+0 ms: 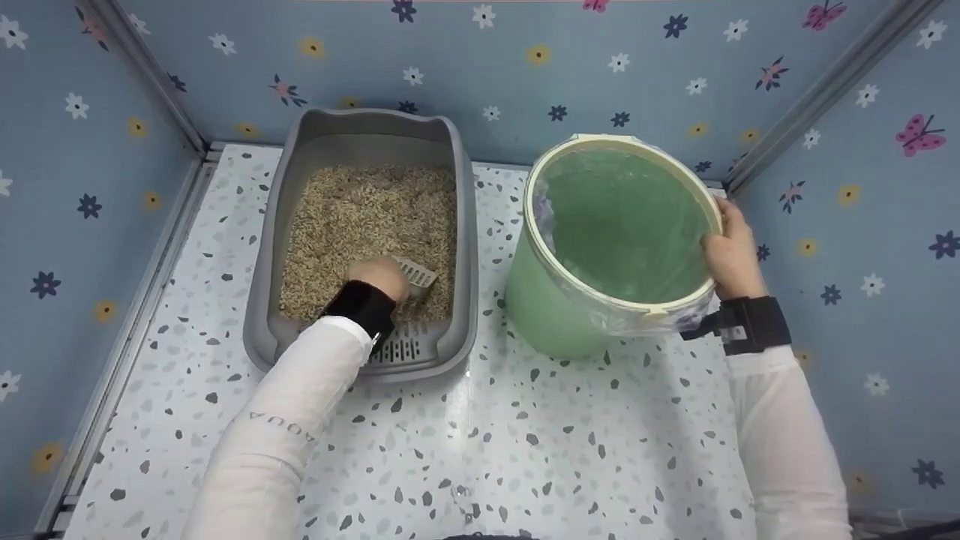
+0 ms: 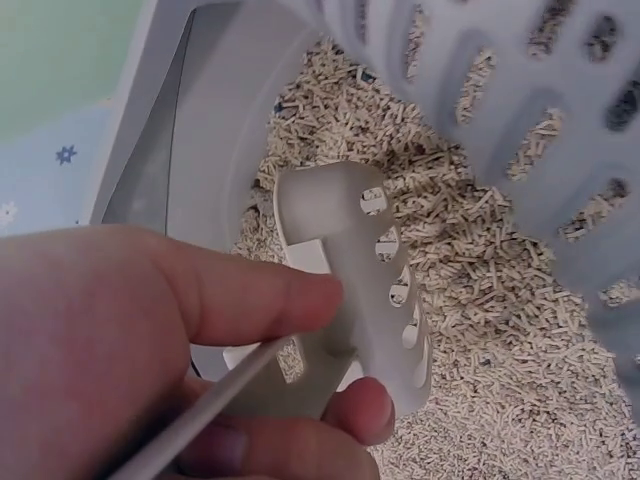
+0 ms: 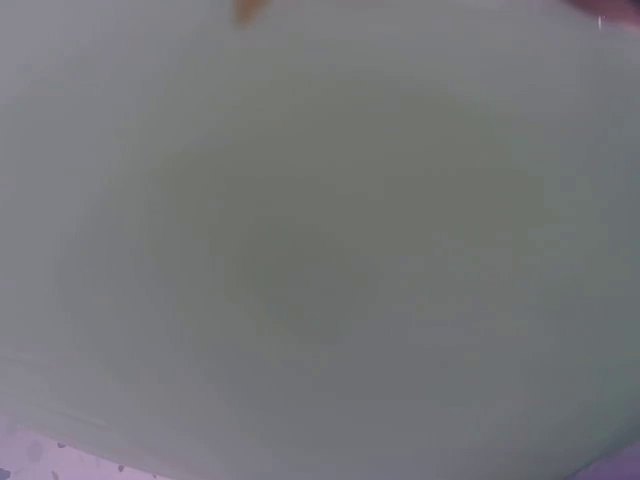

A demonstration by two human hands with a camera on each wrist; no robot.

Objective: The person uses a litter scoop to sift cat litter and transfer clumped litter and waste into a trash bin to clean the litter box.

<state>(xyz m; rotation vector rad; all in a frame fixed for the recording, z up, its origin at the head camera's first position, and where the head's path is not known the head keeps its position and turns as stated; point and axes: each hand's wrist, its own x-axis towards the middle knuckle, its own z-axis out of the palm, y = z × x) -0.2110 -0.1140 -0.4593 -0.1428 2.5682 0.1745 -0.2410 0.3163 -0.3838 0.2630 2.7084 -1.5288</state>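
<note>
My left hand (image 1: 381,277) is down inside a grey litter box (image 1: 367,150), gripping a pale slotted litter scoop (image 1: 417,273). In the left wrist view, thumb and fingers pinch the handle of the scoop (image 2: 325,200), whose slotted head is over the tan pellet litter (image 2: 480,380). No litter shows in the visible part of the head. My right hand (image 1: 735,255) holds the right rim of a green bin (image 1: 555,315), thumb over the edge. A clear plastic bag (image 1: 637,322) lines the bin and folds over its cream rim ring. The bin's pale wall (image 3: 330,250) fills the right wrist view.
A slotted grey ledge (image 1: 405,346) spans the box's near end. Box and bin stand side by side on a speckled white floor (image 1: 525,442). Blue flowered panels (image 1: 510,82) enclose the back and both sides.
</note>
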